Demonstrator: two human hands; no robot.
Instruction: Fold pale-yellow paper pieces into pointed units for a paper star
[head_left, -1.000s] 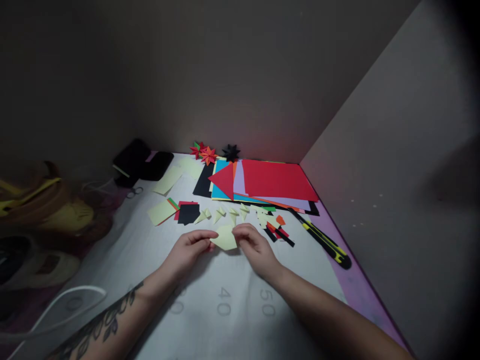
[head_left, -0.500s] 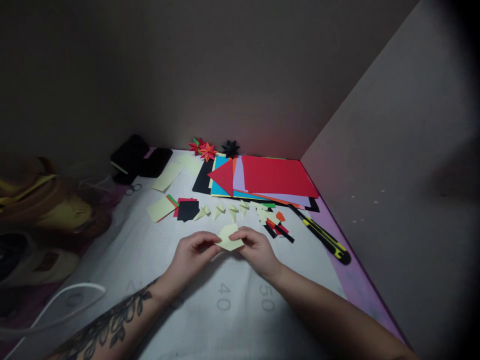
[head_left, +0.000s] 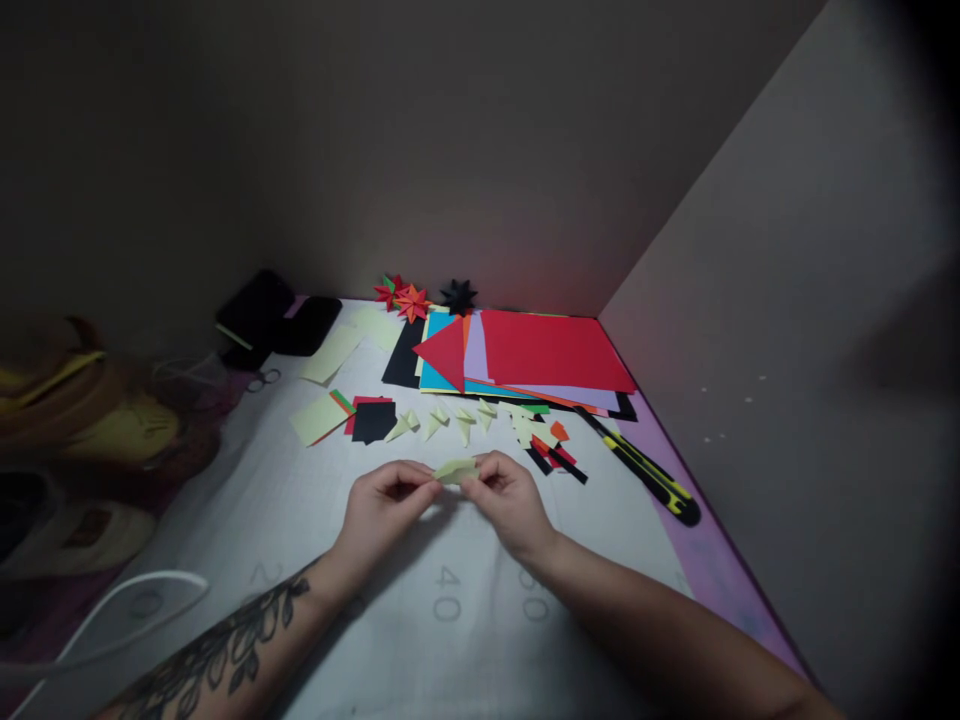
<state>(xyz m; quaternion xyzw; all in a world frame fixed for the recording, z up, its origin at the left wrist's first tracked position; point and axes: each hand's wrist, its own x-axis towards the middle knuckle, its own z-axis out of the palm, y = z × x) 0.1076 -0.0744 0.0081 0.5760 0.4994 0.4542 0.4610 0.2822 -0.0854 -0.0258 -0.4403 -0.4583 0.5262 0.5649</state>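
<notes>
A small piece of pale yellow folded paper (head_left: 456,471) is held just above the white mat, pinched at both ends. My left hand (head_left: 391,505) is closed on its left end, thumb and fingertips together. On its right end my right hand (head_left: 514,503) is closed in the same way, thumb in front. The paper is tilted so that I see it as a narrow, partly folded shape. Just beyond it stand several pale yellow folded paper pieces (head_left: 437,420) in a row. Left of the row lie a black paper square (head_left: 374,422) and a pale yellow square (head_left: 318,419).
A yellow-and-black utility knife (head_left: 651,475) lies at the right, near paper scraps (head_left: 541,437). Behind are stacked coloured sheets with red paper (head_left: 556,350) on top, and folded paper stars (head_left: 412,303) by the wall. Scissors handles (head_left: 264,380) and a bag (head_left: 112,410) are at the left.
The pale yellow paper has tipped from showing a broad pointed face to a narrow, flatter view. My right thumb has shifted lower on it. Both hands still hold it.
</notes>
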